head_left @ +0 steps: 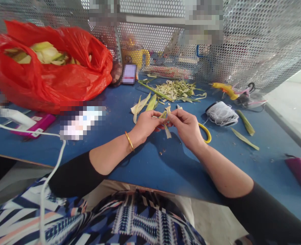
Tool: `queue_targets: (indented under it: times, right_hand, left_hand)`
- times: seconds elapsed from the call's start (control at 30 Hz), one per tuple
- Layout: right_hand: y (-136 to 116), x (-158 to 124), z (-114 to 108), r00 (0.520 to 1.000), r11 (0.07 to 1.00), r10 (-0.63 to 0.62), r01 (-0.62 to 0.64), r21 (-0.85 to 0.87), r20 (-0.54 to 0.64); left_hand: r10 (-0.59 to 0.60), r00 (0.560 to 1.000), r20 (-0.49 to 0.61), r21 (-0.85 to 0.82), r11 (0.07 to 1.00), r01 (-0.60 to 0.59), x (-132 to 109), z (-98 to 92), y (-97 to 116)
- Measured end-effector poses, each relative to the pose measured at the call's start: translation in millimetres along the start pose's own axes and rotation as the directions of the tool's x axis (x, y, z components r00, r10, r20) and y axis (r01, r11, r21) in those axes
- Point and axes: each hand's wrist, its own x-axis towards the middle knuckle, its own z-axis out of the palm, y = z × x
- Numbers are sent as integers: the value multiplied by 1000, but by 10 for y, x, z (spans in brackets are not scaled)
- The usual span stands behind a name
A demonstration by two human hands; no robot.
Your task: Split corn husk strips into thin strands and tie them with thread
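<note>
Over the blue table, my left hand (146, 125) and my right hand (185, 126) meet, fingers pinched together. Between their fingertips is a pale corn husk strip (168, 132), one end hanging below the fingers and another part sticking up above them. Both hands are closed on it; the exact grip is partly hidden by the fingers. Just beyond my left hand lie some loose husk pieces (139, 107). A yellow looped handle (206, 132), probably of scissors, shows partly beneath my right wrist. To the right of it sits a spool of white thread (222, 114).
A red plastic bag (71, 78) of husks fills the back left. Shredded husk (177, 90) is heaped before the perforated metal screen (160, 37). A yellow glue gun (225, 90) lies back right, green husk pieces (246, 123) below. A white cable (61, 153) crosses the left side.
</note>
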Motion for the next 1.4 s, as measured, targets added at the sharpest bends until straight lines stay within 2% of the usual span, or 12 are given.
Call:
queue_targets:
  times: [0.17, 0.47, 0.67, 0.77, 0.9, 1.03, 1.2, 1.33, 1.4]
  right_hand:
    - [-3, 69, -81, 989, 987, 141, -137, -90, 38]
    - [69, 55, -84, 976, 963, 217, -218, -162, -22]
    - [54, 64, -84, 984, 975, 175, -171, -141, 16]
    - [37, 63, -78, 986, 976, 166, -161, -145, 25]
    - [8, 66, -85, 984, 960, 179, -168, -226, 26]
    - [13, 83, -116, 995, 940, 101, -94, -327, 4]
    - [41, 100, -109, 968, 969, 243, -240, -59, 58]
    - [26, 95, -109, 952, 965, 258, -262, 3, 163]
    - [21, 91, -119, 954, 967, 247, -253, 13, 168]
  left_hand:
    - [38, 999, 15, 7, 999, -38, 11, -4, -24]
    - [40, 999, 33, 48, 998, -42, -16, 3, -36]
    - [88, 993, 73, 0, 996, -89, 36, -35, -114]
    - [106, 992, 70, 41, 993, -110, 38, -29, -114]
    - [157, 985, 68, 104, 981, -164, 21, -5, -94]
    - [203, 974, 100, 151, 964, -217, 43, -13, -114]
    - [276, 942, 191, 218, 924, -315, 90, -57, -155]
    - [272, 924, 269, 298, 888, -349, 85, -83, -155]
    - [261, 919, 295, 339, 871, -356, 72, -89, -154]
